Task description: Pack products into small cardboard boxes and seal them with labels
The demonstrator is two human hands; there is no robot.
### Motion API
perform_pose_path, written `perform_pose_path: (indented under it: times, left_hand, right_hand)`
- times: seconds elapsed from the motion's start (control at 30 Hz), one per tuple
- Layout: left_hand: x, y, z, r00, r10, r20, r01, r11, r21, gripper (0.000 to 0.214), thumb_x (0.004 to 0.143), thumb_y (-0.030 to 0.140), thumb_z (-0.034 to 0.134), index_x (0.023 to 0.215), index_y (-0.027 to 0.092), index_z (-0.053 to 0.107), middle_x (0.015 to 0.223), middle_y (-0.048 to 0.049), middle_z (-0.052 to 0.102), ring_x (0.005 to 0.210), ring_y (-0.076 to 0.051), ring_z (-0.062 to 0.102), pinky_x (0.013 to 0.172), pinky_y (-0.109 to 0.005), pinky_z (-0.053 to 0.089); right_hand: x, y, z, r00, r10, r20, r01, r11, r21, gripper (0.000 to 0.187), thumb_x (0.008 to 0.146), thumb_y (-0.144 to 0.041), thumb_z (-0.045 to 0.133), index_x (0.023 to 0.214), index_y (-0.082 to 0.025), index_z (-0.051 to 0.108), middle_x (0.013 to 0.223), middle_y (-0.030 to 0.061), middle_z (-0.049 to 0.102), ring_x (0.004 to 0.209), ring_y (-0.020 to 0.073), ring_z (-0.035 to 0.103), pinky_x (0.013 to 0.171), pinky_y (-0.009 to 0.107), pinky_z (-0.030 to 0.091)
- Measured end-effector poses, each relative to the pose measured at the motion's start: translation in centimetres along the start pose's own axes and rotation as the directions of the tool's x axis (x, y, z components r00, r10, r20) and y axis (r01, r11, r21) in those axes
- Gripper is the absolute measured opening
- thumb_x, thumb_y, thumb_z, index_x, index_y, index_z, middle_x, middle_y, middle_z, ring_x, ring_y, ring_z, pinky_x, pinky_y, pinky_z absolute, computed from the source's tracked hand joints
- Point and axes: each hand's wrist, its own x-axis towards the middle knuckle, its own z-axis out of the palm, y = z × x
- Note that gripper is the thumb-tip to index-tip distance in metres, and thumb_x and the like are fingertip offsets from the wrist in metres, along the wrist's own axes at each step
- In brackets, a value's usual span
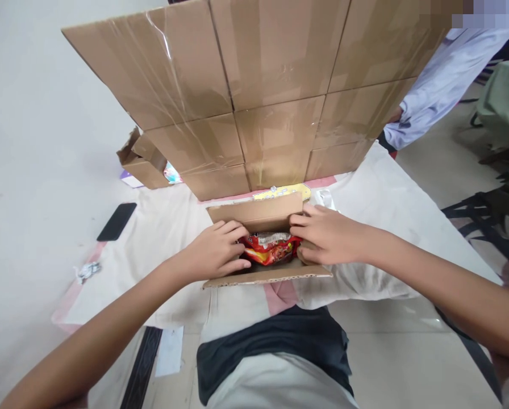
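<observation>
A small open cardboard box (261, 213) sits on a white cloth in front of me. Red snack packets (270, 250) fill it. My left hand (216, 250) rests on the box's left side, fingers stretched toward the packets and touching them. My right hand (326, 233) lies over the right side, fingers extended onto the packets' top edge. Neither hand grips anything that I can see.
A tall stack of taped cardboard boxes (254, 91) rises right behind the small box. A black phone (117, 221) lies on the floor to the left, with crumpled paper (86, 271) nearer me. Another person's sleeve (442, 85) shows at the upper right.
</observation>
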Motion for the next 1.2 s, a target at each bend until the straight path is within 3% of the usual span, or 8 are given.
perform_pose_path:
  times: [0.17,0.4,0.57,0.77,0.87,0.93,1.03,1.2]
  left_hand:
    - [-2.2,0.4,0.4,0.937,-0.001,-0.350,-0.007,1.000,-0.023,0.043,0.105,0.042,0.037,0.081,0.019,0.064,0.111,-0.0132,0.071,0.107,-0.028,0.061,0.085,-0.043,0.042]
    - [-4.6,0.2,2.1,0.641,-0.190,-0.744,0.082,0.980,-0.180,0.044,0.103,0.037,0.036,0.066,0.020,0.051,0.106,-0.0131,0.067,0.097,-0.027,0.061,0.080,-0.045,0.047]
    - [-5.1,0.2,3.4,0.607,-0.314,-0.730,0.098,0.941,-0.323,0.045,0.104,0.037,0.036,0.064,0.020,0.047,0.105,-0.0119,0.067,0.093,-0.025,0.060,0.078,-0.045,0.046]
    - [-4.2,1.1,3.9,0.630,-0.336,-0.700,0.106,0.930,-0.351,0.044,0.104,0.040,0.033,0.068,0.022,0.051,0.103,-0.0118,0.069,0.094,-0.028,0.061,0.081,-0.050,0.047]
    - [-3.8,1.0,4.3,0.580,-0.347,-0.737,0.096,0.927,-0.362,0.042,0.104,0.045,0.033,0.081,0.023,0.061,0.109,-0.0128,0.071,0.100,-0.030,0.065,0.084,-0.054,0.052]
    - [-3.8,0.8,4.7,0.532,-0.387,-0.753,0.101,0.912,-0.397,0.045,0.102,0.052,0.033,0.089,0.023,0.065,0.111,-0.0135,0.071,0.103,-0.031,0.066,0.086,-0.056,0.055]
    - [-4.4,1.0,5.4,0.505,-0.477,-0.719,-0.028,0.824,-0.566,0.053,0.100,0.061,0.030,0.094,0.024,0.067,0.103,-0.0119,0.071,0.090,-0.028,0.069,0.077,-0.050,0.060]
    - [-5.6,2.2,6.3,0.643,-0.377,-0.667,-0.165,0.782,-0.601,0.068,0.091,0.081,0.031,0.106,0.026,0.067,0.090,-0.0108,0.072,0.082,-0.029,0.070,0.073,-0.051,0.059]
  right_hand:
    - [-0.2,0.2,-0.7,0.996,-0.080,0.029,0.072,0.976,0.203,0.016,0.085,-0.015,0.059,0.100,-0.019,0.058,0.116,0.0103,0.058,0.091,0.0229,0.052,0.075,0.036,0.039]
    - [0.2,1.6,0.7,0.981,-0.172,-0.093,0.195,0.902,0.384,0.035,0.088,-0.013,0.056,0.121,-0.022,0.052,0.138,0.0120,0.050,0.113,0.0231,0.057,0.088,0.036,0.048]
    - [-0.1,1.7,2.2,0.964,-0.094,-0.249,0.149,0.966,0.213,0.051,0.098,-0.035,0.055,0.145,-0.022,0.044,0.150,0.0172,0.041,0.091,0.0196,0.063,0.074,0.035,0.053]
    - [-0.5,2.3,3.6,0.915,-0.076,-0.395,0.096,0.995,0.031,0.045,0.101,-0.037,0.048,0.145,-0.028,0.054,0.159,0.0134,0.040,0.127,0.0316,0.056,0.099,0.047,0.051]
    - [-1.7,3.9,4.9,0.772,0.136,-0.621,-0.061,0.988,0.142,0.042,0.100,-0.036,0.049,0.138,-0.024,0.058,0.150,0.0156,0.049,0.122,0.0316,0.058,0.097,0.046,0.051]
    - [-2.7,5.4,5.8,0.579,0.378,-0.722,-0.216,0.925,0.311,0.034,0.098,-0.033,0.049,0.126,-0.021,0.064,0.136,0.0160,0.058,0.110,0.0288,0.062,0.089,0.041,0.053]
    - [-4.3,7.8,7.3,0.344,0.680,-0.647,-0.376,0.731,0.569,0.021,0.093,-0.030,0.051,0.101,-0.020,0.069,0.113,0.0117,0.066,0.091,0.0235,0.062,0.080,0.037,0.051]
    - [-5.7,9.8,9.0,0.286,0.936,-0.206,-0.401,0.312,0.861,0.023,0.087,-0.030,0.051,0.085,-0.017,0.070,0.096,0.0068,0.067,0.071,0.0163,0.055,0.066,0.029,0.045]
